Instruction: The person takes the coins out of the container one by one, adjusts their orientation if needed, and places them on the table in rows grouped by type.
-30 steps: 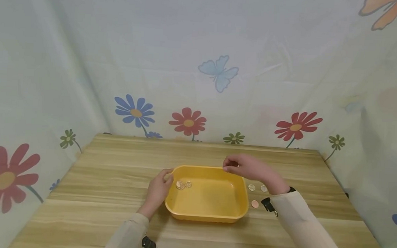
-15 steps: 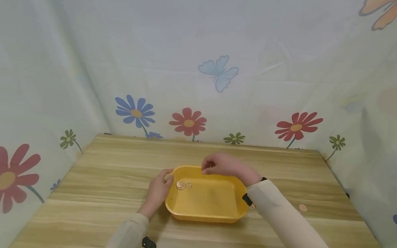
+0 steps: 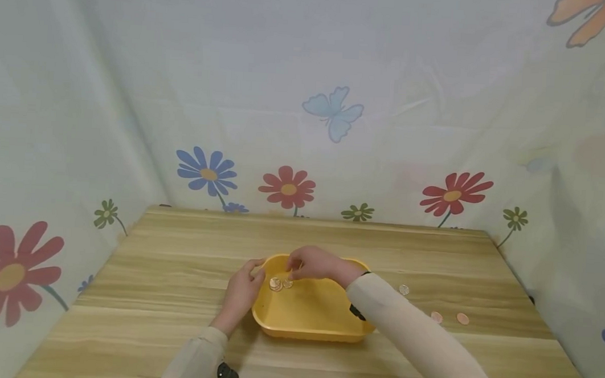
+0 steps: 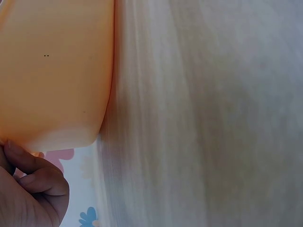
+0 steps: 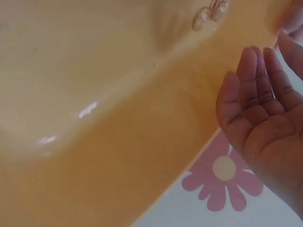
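Note:
A yellow plastic basin (image 3: pixel 320 334) with rounded corners stands on the wooden table. My left hand (image 3: pixel 243 288) grips its left rim; in the left wrist view its curled fingers (image 4: pixel 45 177) lie at the basin's end. Inside, at the left, several shiny coins (image 3: pixel 276 284) lie overlapping or close together. My right hand (image 3: pixel 316 264) is over the basin, its fingertips right by the coin (image 3: pixel 288 284) beside that pile. The right wrist view shows the fingers (image 5: pixel 230 87) bent gently and the thumb close to the index tip; I cannot tell whether a coin is between them.
Right of the basin, a silvery coin (image 3: pixel 404 289) and two copper-coloured coins (image 3: pixel 436 317) lie on the wooden table (image 3: pixel 175 262). My right forearm reaches across the basin's right end. A flower-printed cloth (image 3: pixel 409 103) hangs behind the table and along both sides.
My right hand has moved left from the basin's far right corner and lowered toward the coins inside. Its sleeve has uncovered copper coins on the right. The left hand stays on the rim.

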A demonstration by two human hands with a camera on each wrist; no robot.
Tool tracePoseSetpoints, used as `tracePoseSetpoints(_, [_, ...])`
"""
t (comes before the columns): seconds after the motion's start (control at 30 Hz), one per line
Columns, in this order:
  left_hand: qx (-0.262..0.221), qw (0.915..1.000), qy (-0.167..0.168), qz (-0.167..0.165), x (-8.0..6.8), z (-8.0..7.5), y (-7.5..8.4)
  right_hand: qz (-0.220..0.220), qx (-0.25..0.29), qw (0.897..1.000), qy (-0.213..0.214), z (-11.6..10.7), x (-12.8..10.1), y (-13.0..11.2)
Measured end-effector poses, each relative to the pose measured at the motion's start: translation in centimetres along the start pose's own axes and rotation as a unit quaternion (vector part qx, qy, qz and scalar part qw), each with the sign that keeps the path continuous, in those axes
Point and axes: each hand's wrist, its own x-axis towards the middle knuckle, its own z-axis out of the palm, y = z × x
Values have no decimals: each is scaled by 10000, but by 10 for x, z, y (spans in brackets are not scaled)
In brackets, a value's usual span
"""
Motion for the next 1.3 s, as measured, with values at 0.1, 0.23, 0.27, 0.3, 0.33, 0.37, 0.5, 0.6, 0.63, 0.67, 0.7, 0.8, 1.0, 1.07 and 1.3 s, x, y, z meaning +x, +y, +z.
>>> tracePoseSetpoints(0.1, [19, 10000, 4, 2, 0, 1, 0, -6, 59, 10000, -1, 8, 7, 2])
tracePoseSetpoints(0.23, [93, 9999, 48, 28, 0, 1, 2, 85, 501, 9987, -44, 19, 14, 3])
tracePoseSetpoints(0.27, [98, 9999, 37, 30, 0, 1, 2, 131, 637, 9979, -56, 21, 15, 4])
tracePoseSetpoints(0.3, [98, 9999, 30, 39, 0, 1, 2, 165, 763, 9969, -55, 23, 16, 4])
tracePoseSetpoints(0.33, [98, 9999, 20, 50, 0, 1, 2, 195, 862, 9961, -35, 26, 18, 5])
tracePoseSetpoints(0.37, [99, 9999, 7, 59, 0, 1, 3, 215, 923, 9955, -14, 29, 19, 6])
tracePoseSetpoints(0.5, [70, 10000, 17, 61, 0, 0, 4, 294, 1015, 9943, 142, 38, 24, 8])
tracePoseSetpoints(0.6, [-19, 9999, 51, 89, 0, -1, 4, 203, 929, 9949, 332, 45, 28, 10])
tracePoseSetpoints(0.63, [-61, 9999, 72, 134, 0, -1, 4, 139, 830, 9957, 390, 47, 29, 11])
tracePoseSetpoints(0.67, [-102, 9997, 95, 201, -1, -1, 4, 73, 736, 9962, 450, 49, 30, 12])
tracePoseSetpoints(0.7, [-142, 9995, 130, 257, -1, -1, 3, 11, 660, 9965, 503, 51, 31, 13])
tracePoseSetpoints(0.8, [-166, 9988, 222, 396, -3, -2, 2, -118, 403, 9973, 608, 57, 34, 14])
tracePoseSetpoints(1.0, [-123, 9998, 92, 126, 0, -2, 1, -91, 210, 9975, 669, 62, 38, 13])
tracePoseSetpoints(1.07, [-86, 9999, 32, 62, 1, -2, 0, -86, 152, 9975, 691, 62, 38, 13])
tracePoseSetpoints(1.3, [-52, 10000, 48, 31, 0, -1, -2, -16, -101, 9979, 632, 63, 39, 11])
